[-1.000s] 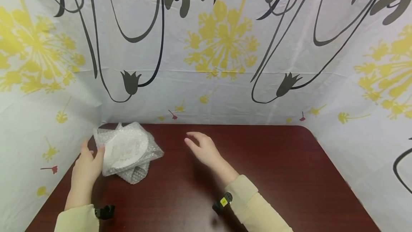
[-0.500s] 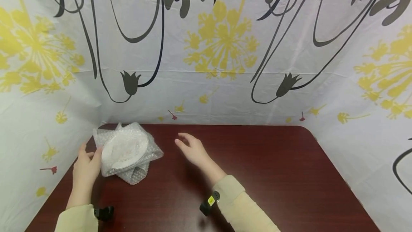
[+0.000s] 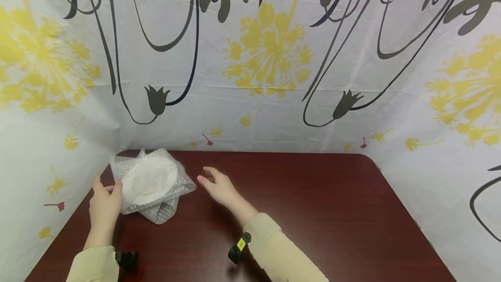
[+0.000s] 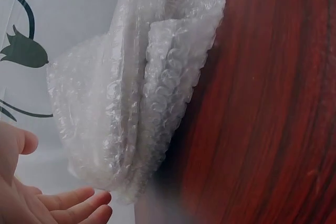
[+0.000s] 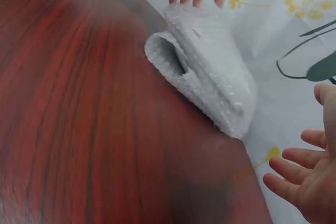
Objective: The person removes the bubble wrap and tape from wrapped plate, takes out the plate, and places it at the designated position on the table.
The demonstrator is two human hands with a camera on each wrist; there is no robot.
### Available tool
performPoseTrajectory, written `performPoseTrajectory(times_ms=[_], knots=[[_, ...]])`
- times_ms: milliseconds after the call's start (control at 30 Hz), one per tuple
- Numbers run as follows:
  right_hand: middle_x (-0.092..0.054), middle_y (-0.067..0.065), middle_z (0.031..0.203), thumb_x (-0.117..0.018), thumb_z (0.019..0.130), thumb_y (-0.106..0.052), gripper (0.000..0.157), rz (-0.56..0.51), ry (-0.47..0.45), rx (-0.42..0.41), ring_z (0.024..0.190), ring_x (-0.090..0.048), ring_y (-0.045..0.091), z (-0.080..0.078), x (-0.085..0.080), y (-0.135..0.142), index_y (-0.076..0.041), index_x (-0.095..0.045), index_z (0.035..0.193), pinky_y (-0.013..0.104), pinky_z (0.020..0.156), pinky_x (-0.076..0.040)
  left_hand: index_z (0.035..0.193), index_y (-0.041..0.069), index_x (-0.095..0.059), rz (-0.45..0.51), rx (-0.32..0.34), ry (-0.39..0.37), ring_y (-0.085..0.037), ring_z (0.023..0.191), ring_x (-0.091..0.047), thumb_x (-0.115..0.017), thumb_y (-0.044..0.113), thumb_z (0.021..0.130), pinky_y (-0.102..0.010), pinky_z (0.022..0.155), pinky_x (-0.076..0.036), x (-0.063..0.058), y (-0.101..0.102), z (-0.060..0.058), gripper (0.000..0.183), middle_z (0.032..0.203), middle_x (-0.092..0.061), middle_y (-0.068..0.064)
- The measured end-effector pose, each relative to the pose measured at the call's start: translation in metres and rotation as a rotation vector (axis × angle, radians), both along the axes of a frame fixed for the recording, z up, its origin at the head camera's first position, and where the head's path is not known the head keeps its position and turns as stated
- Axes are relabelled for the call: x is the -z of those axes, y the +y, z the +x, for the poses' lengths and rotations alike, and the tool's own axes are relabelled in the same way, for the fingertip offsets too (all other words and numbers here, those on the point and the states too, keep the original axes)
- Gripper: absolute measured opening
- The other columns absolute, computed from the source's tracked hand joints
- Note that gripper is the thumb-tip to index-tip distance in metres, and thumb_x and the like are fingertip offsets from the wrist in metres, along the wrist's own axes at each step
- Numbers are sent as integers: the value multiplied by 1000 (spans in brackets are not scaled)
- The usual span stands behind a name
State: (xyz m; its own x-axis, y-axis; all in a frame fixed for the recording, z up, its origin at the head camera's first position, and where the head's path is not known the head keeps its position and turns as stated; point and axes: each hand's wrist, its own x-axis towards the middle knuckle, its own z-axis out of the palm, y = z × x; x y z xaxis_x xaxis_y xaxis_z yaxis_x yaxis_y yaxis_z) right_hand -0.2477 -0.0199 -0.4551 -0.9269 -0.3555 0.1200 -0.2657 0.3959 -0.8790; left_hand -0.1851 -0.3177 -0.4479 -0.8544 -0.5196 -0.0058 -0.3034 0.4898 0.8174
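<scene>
A round white plate [image 3: 150, 181] wrapped in clear bubble wrap [image 3: 161, 213] lies at the table's far left corner, on top of another bubble-wrapped layer. My left hand [image 3: 103, 208] is at its left edge, thumb and fingers spread. In the left wrist view, the left hand's fingertips [image 4: 102, 198] are right by the lower corner of the wrapped bundle [image 4: 131, 87]. My right hand [image 3: 219, 188], fingers relaxed, hovers just off the bundle's right corner. The right wrist view shows the layered package [image 5: 210, 72] between both hands, with a gap to the right fingers [image 5: 283, 174].
The dark red-brown wooden table [image 3: 313, 203] stretches to the right of the bundle. A white cloth [image 3: 254, 116] with grey and yellow flower prints hangs along its back and sides. Black wrist cameras [image 3: 127, 259] are worn on both sleeves.
My right hand has moved left across the table, from near the middle to close beside the wrapped plate. The left hand has stayed almost in place; the bundle has not moved.
</scene>
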Motion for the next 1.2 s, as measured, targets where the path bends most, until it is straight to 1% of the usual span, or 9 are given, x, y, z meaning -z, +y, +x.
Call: performPoseTrajectory(times_ms=[67,267,433,600,767,900,1000,1100,1200], knots=[[-54,15,133,-53,97,-41,52,0,-10,-7,117,-55,31,0,1,-6,-8,-51,138,39,93,-47,152,4,8,10,-6,-5,-52,122,-37,-34,39,100,-62,100,-28,1,0,0,76,133,-45,-34],[-55,15,133,-53,98,-40,52,3,-45,-4,117,-55,29,-1,3,-17,-8,-51,138,38,92,-48,152,3,6,17,5,2,-53,120,-38,-34,38,100,-62,99,-28,3,1,-2,74,131,-46,-34],[-53,16,135,-52,98,-41,54,17,-65,-28,118,-54,29,-3,6,-23,-7,-48,140,38,93,-47,152,3,4,23,-21,0,-52,122,-37,-35,38,100,-61,100,-27,4,2,-3,73,130,-48,-33],[-52,15,136,-52,98,-41,55,31,-85,-37,120,-53,28,-7,10,-28,-7,-47,140,39,95,-46,153,3,0,37,-43,-9,-52,124,-35,-35,38,100,-61,103,-25,4,-1,-5,72,130,-48,-33],[-52,13,136,-50,98,-42,58,41,-135,-40,123,-50,26,-10,13,-33,-4,-45,142,39,98,-44,153,2,-4,55,-56,-23,-52,126,-32,-35,39,100,-60,104,-23,5,-4,-6,71,132,-45,-34],[-50,11,139,-49,98,-43,59,43,-186,-26,126,-48,25,-10,16,-36,-4,-45,142,40,100,-41,152,0,-9,88,-63,-41,-51,128,-30,-34,39,100,-59,105,-24,5,-5,-6,70,136,-42,-35],[-49,11,140,-49,98,-43,60,12,-231,-31,121,-51,26,-10,18,-39,-3,-44,142,39,98,-44,152,-1,-11,125,-67,-52,-50,128,-31,-33,40,100,-59,104,-26,5,-7,-6,70,137,-38,-36],[-48,14,140,-50,98,-43,60,-21,-261,-45,112,-58,29,-10,20,-41,-3,-44,142,39,92,-48,151,-2,-13,151,-67,-58,-49,127,-33,-32,41,99,-59,103,-28,5,-8,-6,70,138,-36,-36],[-48,15,140,-50,98,-43,60,-40,-269,-51,105,-61,31,-11,21,-42,-2,-44,142,39,87,-50,151,-2,-15,162,-59,-62,-49,127,-34,-32,42,99,-59,103,-29,6,-10,-7,70,139,-35,-36]])
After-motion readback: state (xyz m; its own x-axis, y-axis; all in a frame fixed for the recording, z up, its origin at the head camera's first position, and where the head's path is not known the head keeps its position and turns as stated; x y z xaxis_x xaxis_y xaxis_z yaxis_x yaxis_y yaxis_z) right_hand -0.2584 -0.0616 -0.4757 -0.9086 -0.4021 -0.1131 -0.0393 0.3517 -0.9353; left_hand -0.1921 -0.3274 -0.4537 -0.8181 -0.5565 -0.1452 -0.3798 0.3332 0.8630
